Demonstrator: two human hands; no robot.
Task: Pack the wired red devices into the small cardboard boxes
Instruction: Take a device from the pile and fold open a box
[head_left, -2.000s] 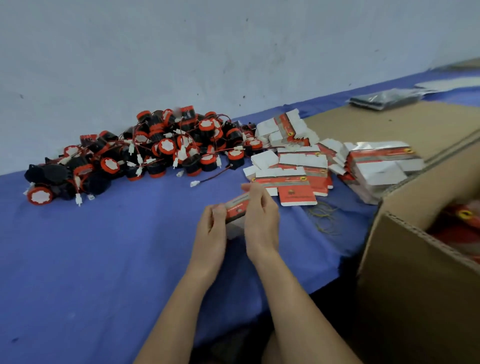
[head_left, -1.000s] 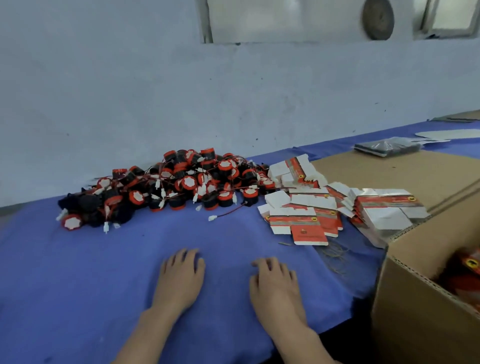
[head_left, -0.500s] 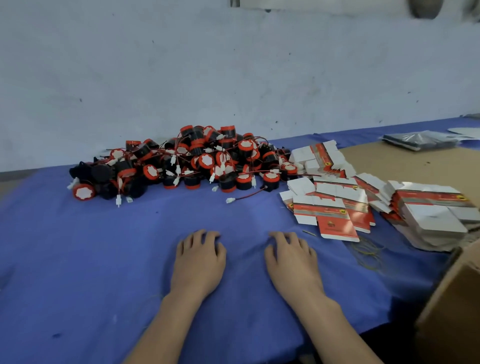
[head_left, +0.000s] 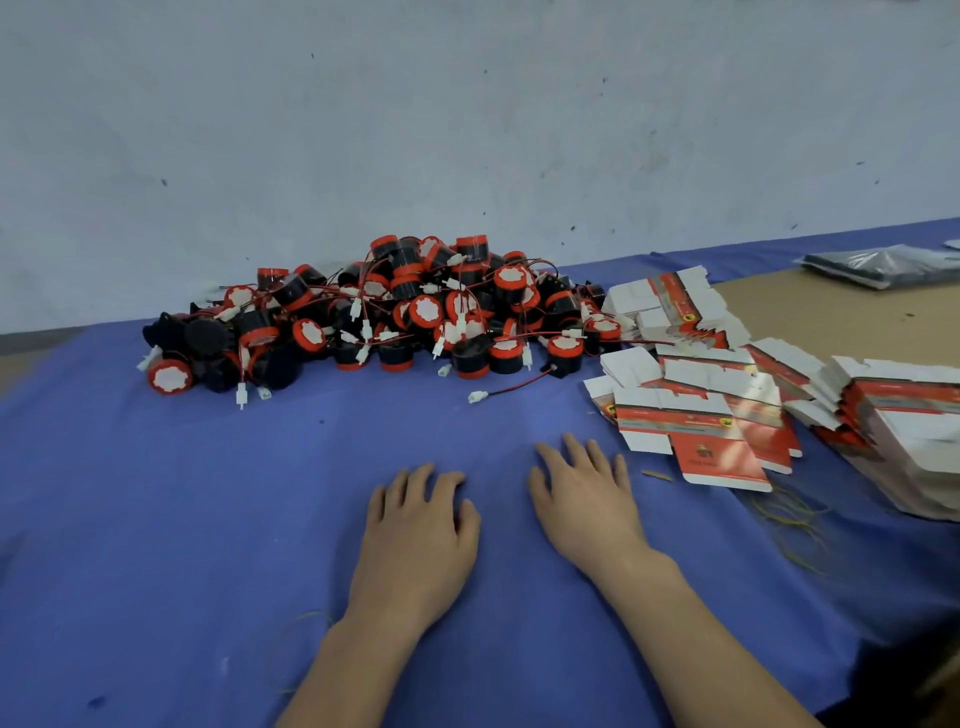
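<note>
Head view: two bare hands are seen laid flat, palms down, on a counter (head_left: 156, 519) draped in blue cloth. The left hand (head_left: 415, 540) is spread open with nothing held; the right hand (head_left: 587, 504) is likewise open and empty, fingers fanned toward the right. Beyond both hands, well apart from them, a heap of wired red devices (head_left: 395, 317) is piled against the pale wall — black bodies, red rims, white connectors on thin red leads. Flattened small cardboard boxes (head_left: 696, 421), red and white, are stacked just right of the right hand, close to its fingertips but apart. Compared with half a second ago, the hands are unchanged in pose and the brown carton at the lower right is no longer in frame.
</note>
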